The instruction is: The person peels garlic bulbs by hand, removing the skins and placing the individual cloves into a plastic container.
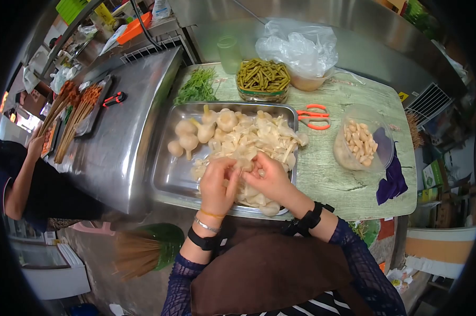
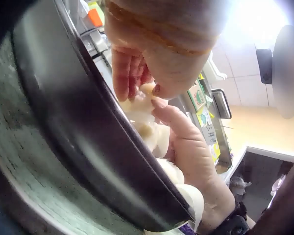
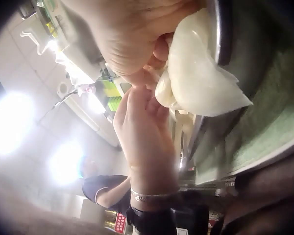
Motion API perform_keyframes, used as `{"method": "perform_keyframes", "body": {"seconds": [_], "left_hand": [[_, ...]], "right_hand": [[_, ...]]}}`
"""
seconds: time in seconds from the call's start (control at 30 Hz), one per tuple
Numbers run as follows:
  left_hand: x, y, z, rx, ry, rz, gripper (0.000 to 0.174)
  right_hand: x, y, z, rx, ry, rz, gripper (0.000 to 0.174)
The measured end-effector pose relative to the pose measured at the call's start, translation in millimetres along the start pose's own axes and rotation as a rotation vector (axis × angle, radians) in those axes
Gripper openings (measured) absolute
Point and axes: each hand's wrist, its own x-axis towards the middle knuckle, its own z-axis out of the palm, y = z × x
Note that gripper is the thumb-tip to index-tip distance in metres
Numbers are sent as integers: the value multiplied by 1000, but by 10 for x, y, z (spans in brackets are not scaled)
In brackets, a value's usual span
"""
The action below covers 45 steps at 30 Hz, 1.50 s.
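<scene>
Over the near part of a metal tray (image 1: 167, 176), both hands meet fingertip to fingertip. My left hand (image 1: 216, 185) pinches a pale garlic clove (image 2: 148, 88) between thumb and fingers. The thumb and fingers of my right hand (image 1: 275, 181) pinch the same clove from the other side. In the head view the fingers mostly hide it. Loose garlic skins (image 1: 261, 134) heap up in the tray around the hands. Whole garlic bulbs (image 1: 186, 139) with stems lie at the tray's left. A large skin (image 3: 201, 73) hangs close by the right fingers.
A clear tub (image 1: 341, 152) of peeled cloves stands right of the tray, beside a purple cloth (image 1: 392, 184). Orange-handled scissors (image 1: 314, 117), cut green beans (image 1: 263, 76), leafy greens (image 1: 196, 87) and a plastic bag (image 1: 301, 47) lie behind. Another person (image 1: 22, 174) handles skewers (image 1: 80, 113) at left.
</scene>
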Motion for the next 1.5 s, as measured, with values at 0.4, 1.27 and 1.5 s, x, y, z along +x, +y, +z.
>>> {"method": "perform_keyframes", "body": {"seconds": [0.4, 1.27, 1.5], "left_hand": [[-160, -202, 242, -641, 61, -568, 13], [-112, -24, 243, -279, 98, -308, 13], [-61, 35, 307, -898, 64, -834, 13]], "right_hand": [[-28, -25, 58, 1, -45, -103, 25], [17, 9, 81, -141, -40, -49, 27], [6, 54, 46, 160, -19, 34, 23]]}}
